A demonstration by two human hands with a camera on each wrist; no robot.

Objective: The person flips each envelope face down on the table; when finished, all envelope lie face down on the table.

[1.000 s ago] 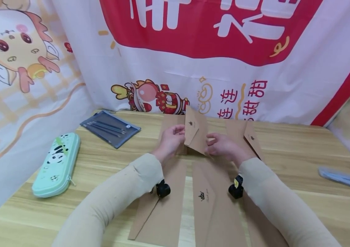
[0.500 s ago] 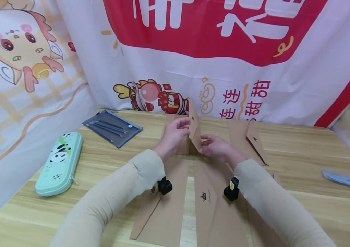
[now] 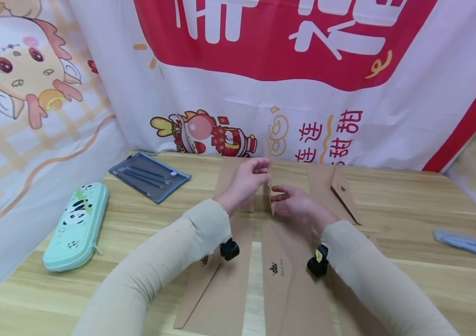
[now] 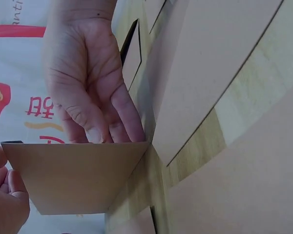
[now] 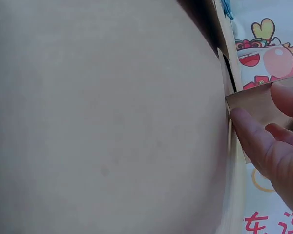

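1. Closest to me, three kraft envelopes lie side by side on the wooden surface (image 3: 256, 284); the middle one, the crown-printed envelope (image 3: 300, 284), is the easiest to see. Looks like thin, smooth card, so I'd slide a nail under a short end and lift there instead of tugging the flap.

2. A bit further out is the one I'm handling, the upright envelope (image 4: 78, 175). It's edge-on to my head cam, between my hands and beyond that near row. Can't tell if its bottom edge touches the surface.

3. My left hand (image 3: 246, 179) has it pinched at an upper corner, thumb and fingers together. Good spot imo: should weigh next to nothing, fairly stiff along the length, but squeeze mid-panel and it'd probably bow or crease.

4. My right hand (image 3: 296, 203) has its fingers up against the other side, lower down. Whether they're clamped or just touching, can't tell. I'd keep that contact light: corners likely dent easily, smooth paper may slip, and a loose flap could catch a fingertip.

5. Around the same depth, two more lie flat: the far-left envelope (image 3: 228, 175), partly behind my left hand, and the far-right envelope (image 3: 321, 186).

6. Furthest back, the printed cloth (image 3: 204, 84) hangs behind everything.
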